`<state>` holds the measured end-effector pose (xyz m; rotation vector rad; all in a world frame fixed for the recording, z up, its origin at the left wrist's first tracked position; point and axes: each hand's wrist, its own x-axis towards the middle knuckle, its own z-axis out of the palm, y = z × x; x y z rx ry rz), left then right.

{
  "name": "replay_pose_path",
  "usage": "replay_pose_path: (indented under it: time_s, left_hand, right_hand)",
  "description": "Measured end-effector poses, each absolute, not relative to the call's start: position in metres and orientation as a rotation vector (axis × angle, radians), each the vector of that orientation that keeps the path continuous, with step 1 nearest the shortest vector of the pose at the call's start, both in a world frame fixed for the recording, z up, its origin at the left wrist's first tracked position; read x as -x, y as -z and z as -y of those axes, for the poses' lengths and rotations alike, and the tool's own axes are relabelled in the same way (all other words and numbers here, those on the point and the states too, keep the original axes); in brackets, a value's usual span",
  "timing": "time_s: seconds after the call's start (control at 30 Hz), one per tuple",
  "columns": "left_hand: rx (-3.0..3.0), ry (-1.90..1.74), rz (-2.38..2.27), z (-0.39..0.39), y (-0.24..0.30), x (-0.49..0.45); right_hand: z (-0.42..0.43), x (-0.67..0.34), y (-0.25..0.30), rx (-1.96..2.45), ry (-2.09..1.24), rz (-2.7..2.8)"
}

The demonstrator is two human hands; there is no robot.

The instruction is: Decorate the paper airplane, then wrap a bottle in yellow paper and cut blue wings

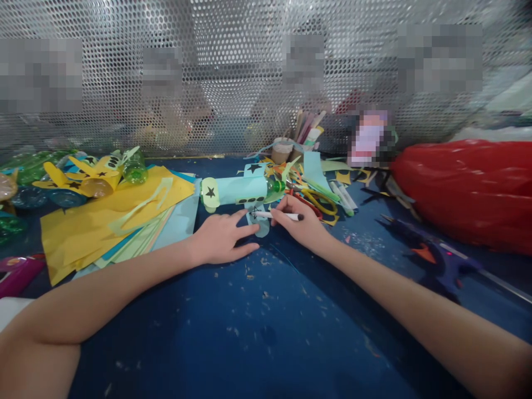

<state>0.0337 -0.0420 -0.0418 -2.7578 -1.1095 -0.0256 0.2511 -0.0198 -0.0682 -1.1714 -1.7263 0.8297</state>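
A plane made from a green plastic bottle wrapped in light blue paper (239,191) lies on the blue table (257,327), with black stars and dots on it. My right hand (301,224) is closed round a white marker (277,215), its tip at a small light blue paper piece (260,224) just in front of the bottle. My left hand (222,238) rests flat on the table with fingers stretched out, fingertips pressing on that paper piece.
Yellow and pale sheets (112,219) are stacked at the left, with yellow bottle planes (89,177) behind them. Scissors (316,202) and scraps lie right of the bottle. A blue glue gun (440,260) and a red bag (465,185) sit at the right. A perforated metal screen (233,72) closes the back.
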Motion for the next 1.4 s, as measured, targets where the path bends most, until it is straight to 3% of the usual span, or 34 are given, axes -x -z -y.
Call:
replay_pose_path:
  time_s: [0.37, 1.4]
  left_hand:
    - [2.756, 0.024, 1.145, 0.041, 0.043, -0.034]
    - [2.732, 0.041, 1.247, 0.051, 0.042, -0.048]
  right_hand:
    - [0.015, -0.259, 0.068, 1.147, -0.892, 1.296]
    - [0.014, -0.261, 0.071, 1.168, -0.882, 1.533]
